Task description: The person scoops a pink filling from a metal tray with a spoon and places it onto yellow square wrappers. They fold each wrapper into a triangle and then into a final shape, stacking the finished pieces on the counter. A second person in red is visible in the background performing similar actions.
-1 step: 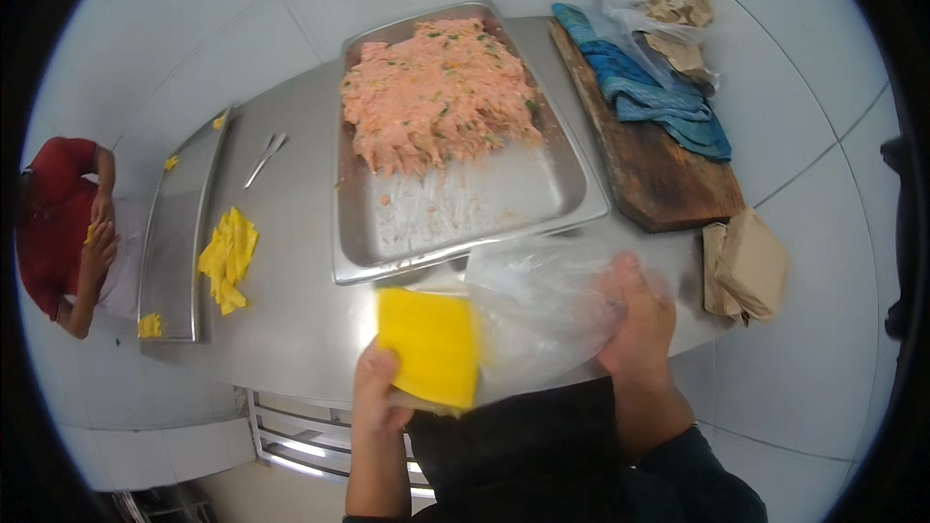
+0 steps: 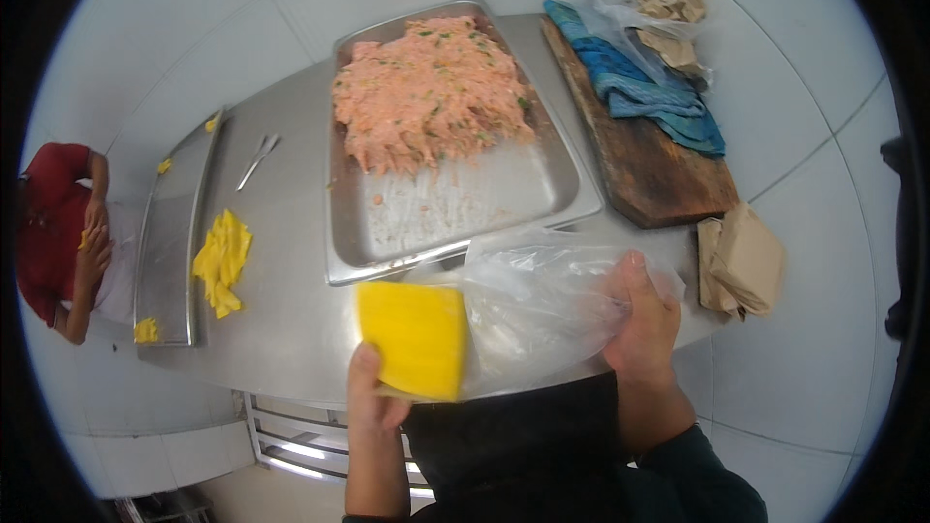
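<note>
My left hand (image 2: pixel 376 389) grips a square stack of yellow dough wrappers (image 2: pixel 411 339) at its lower left corner, thumb on top. My right hand (image 2: pixel 641 324) is closed on a clear plastic bag (image 2: pixel 523 305), with some of the film draped over its fingers. The bag lies just right of the stack, above the table's near edge. Beyond both hands stands a large steel pan (image 2: pixel 465 232) with a pink minced meat mixture (image 2: pixel 426 92), flecked green and orange, heaped in its far part.
Left lie loose yellow wrappers (image 2: pixel 223 261), a spoon and fork (image 2: pixel 254 163), and a steel tray (image 2: pixel 174 242) with small yellow pieces. A person in red (image 2: pixel 60 223) stands there. Right are a wooden board (image 2: pixel 668 184), blue cloth (image 2: pixel 644 92) and brown paper packets (image 2: pixel 746 261).
My left hand has shifted the yellow stack slightly left, away from the bag. The right hand still holds the bag, now spread a little wider. The whole view has drifted slightly.
</note>
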`<state>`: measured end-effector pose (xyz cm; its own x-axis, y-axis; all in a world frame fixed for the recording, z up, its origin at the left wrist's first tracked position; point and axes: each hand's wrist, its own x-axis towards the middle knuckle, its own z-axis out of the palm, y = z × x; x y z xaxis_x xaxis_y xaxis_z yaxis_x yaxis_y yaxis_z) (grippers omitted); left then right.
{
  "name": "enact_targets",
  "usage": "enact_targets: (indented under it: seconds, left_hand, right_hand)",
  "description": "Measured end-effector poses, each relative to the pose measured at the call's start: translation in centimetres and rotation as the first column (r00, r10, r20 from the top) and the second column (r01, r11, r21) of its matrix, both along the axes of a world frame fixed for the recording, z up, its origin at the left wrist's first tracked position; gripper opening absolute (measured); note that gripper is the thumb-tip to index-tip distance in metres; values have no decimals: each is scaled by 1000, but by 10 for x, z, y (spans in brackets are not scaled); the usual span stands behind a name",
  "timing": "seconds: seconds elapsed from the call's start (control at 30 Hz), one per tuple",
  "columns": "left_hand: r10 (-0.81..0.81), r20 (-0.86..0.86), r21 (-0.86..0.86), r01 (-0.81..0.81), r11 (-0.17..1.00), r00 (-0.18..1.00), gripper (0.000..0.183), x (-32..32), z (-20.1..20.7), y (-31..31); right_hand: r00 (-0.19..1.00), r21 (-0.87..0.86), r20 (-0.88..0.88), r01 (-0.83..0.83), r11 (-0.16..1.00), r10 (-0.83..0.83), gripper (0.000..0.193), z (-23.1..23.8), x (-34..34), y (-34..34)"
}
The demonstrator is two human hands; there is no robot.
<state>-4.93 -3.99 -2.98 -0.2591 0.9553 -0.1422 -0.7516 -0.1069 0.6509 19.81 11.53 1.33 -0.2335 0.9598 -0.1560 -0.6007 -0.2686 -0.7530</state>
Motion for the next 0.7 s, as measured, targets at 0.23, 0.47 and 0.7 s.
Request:
enact_targets:
  seconds: [0.23,0.47,0.7]
  left_hand:
    - [71,389,183,-152,971,919,56,-8,-28,4]
    - [87,-138,54,-81,995,987,57,-29,-9,-7]
    - [40,-663,-179,-210,961,747,55,-21,12,6]
  right_hand:
    - [918,109,345,170,980,-197,13,-5,56,-16]
    - [754,435,352,394,810,-555,11,53,114,14]
    - [652,807,495,-99,583,-575,32,85,100,29]
